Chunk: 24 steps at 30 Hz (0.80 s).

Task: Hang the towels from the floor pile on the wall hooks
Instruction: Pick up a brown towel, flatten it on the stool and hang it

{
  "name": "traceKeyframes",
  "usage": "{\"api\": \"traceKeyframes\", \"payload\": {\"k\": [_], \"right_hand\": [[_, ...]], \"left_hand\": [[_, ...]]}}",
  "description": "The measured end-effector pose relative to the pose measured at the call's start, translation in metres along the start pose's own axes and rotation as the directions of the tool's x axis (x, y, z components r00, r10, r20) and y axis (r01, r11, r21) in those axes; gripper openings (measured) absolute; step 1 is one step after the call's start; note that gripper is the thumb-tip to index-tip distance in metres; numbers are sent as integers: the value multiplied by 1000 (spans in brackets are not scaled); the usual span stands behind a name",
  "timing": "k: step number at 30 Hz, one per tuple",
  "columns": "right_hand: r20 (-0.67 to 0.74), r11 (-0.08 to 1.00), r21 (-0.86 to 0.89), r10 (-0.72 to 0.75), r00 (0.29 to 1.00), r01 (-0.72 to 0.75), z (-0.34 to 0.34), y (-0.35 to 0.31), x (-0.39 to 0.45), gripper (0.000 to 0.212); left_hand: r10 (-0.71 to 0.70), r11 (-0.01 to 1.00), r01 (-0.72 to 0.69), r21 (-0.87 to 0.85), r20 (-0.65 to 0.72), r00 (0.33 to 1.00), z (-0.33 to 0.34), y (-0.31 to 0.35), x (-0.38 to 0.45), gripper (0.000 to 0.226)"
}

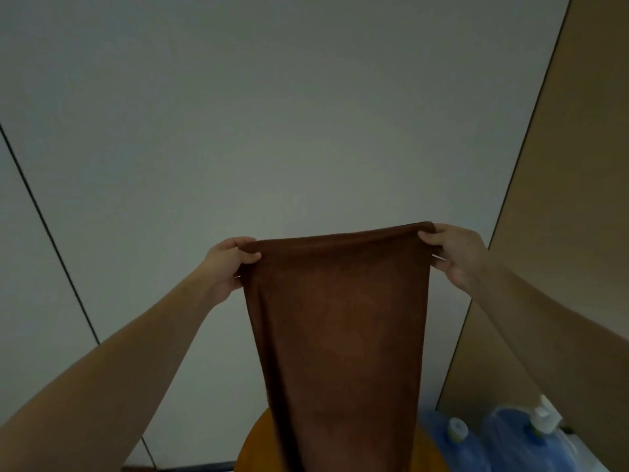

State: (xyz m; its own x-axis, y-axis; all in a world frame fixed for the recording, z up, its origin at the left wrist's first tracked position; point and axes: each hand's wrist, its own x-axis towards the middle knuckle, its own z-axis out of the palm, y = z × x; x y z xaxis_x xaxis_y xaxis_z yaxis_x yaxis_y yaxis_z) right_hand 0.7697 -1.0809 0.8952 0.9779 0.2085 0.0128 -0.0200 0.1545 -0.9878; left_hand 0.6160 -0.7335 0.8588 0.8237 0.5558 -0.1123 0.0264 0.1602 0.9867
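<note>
**Brown towel held spread before the wall**

Two blue water jugs [531,437] with pale caps stand at lower right; their contents cannot be told. The brown towel [337,335], soft and matte with a rolled top edge, hangs flat before the plain grey wall [272,114]. The left hand [228,264] pinches its left corner; the right hand [452,253] grips its right corner. Beneath shows a rounded orange surface [252,447].

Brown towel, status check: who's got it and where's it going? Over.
Left hand and right hand grip the brown towel by its top corners, spread before the wall. No hook in view. Orange stool and water jugs below.
</note>
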Motion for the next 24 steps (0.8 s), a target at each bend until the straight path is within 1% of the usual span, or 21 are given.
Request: {"api": "traceKeyframes", "payload": {"k": [4, 7, 11, 14, 17, 20, 22, 23, 24], "right_hand": [[-42, 1000, 19, -12, 999, 13, 14, -4, 29, 25], [-32, 998, 31, -44, 998, 45, 23, -10, 46, 26], [9, 993, 51, -110, 994, 110, 31, -25, 49, 24], [-5, 993, 55, -101, 995, 101, 26, -28, 36, 24], [-49, 997, 70, -13, 999, 16, 11, -8, 17, 29], [-85, 987, 124, 110, 990, -99, -7, 37, -15, 18], [-78, 977, 102, 198, 977, -189, -17, 81, -37, 25], [-70, 969, 63, 242, 968, -238, -24, 105, -49, 28], [-91, 955, 17, 295, 951, -295, -31, 128, -64, 23]], "left_hand": [[31, 996, -33, -84, -24, 999, 5, 19, 34, 41], [84, 991, -84, -108, -9, 996, 7, 38, 50, 47], [177, 976, -174, -128, 13, 984, 9, 64, 54, 49], [196, 974, -193, -119, 19, 980, 11, 65, 41, 49], [139, 988, -135, -68, 44, 989, 15, 37, 16, 47], [1, 1000, 0, -27, 31, 1000, 19, -17, -17, 44], [-111, 994, 111, -17, -5, 994, 19, -62, -40, 40], [-165, 986, 165, -18, -26, 986, 19, -85, -51, 38], [-217, 976, 216, -23, -42, 975, 17, -109, -64, 35]]}}
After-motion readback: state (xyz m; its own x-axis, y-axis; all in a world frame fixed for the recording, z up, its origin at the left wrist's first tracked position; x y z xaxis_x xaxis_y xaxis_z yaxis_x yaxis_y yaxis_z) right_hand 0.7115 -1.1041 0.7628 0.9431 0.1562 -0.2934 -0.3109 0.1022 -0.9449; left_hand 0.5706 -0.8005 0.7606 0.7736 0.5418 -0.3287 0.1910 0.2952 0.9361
